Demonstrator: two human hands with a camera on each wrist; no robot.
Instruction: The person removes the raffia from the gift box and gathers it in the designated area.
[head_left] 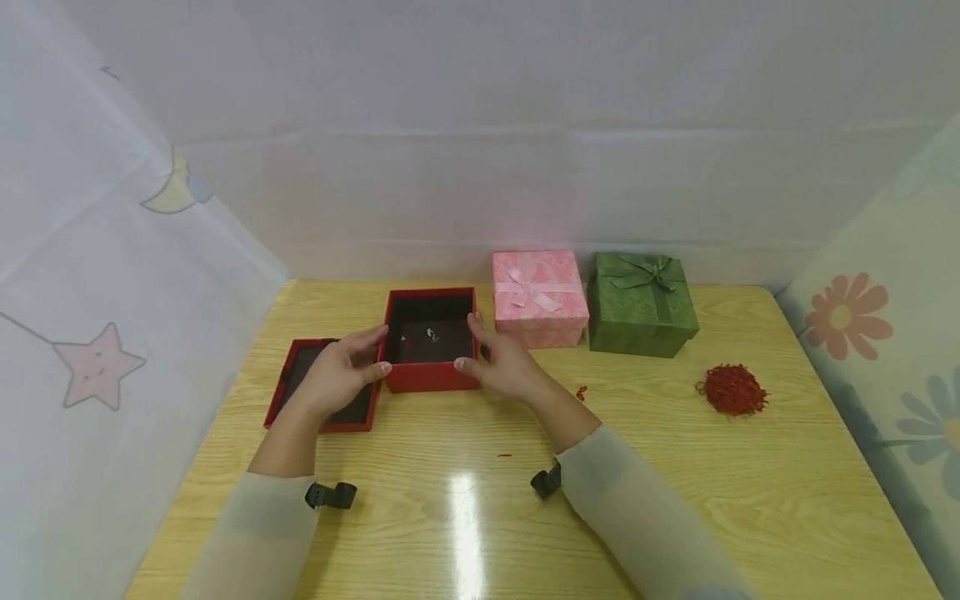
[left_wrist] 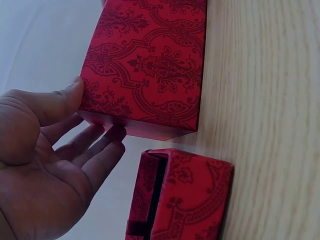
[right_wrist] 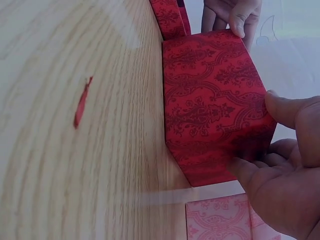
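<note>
A red patterned gift box (head_left: 432, 377) with a dark inside stands uncovered on the table, between my two hands. My left hand (head_left: 337, 375) holds its left side, thumb at the near corner and fingers along the side wall. On the opposite side, my right hand (head_left: 508, 363) holds it with the thumb at the near right corner and the fingers against the right wall. Small pale and red scraps show on the box's floor. Next to my left hand, the red lid (head_left: 352, 415) lies with its dark inside up, partly hidden under the left wrist.
A pink gift box (head_left: 540, 323) with a bow and a green gift box (head_left: 645, 321) with a bow stand at the back, right of the red one. Farther right lies a heap of red shredded paper (head_left: 735, 390). Red scraps (head_left: 581, 392) dot the wooden table (head_left: 405, 517).
</note>
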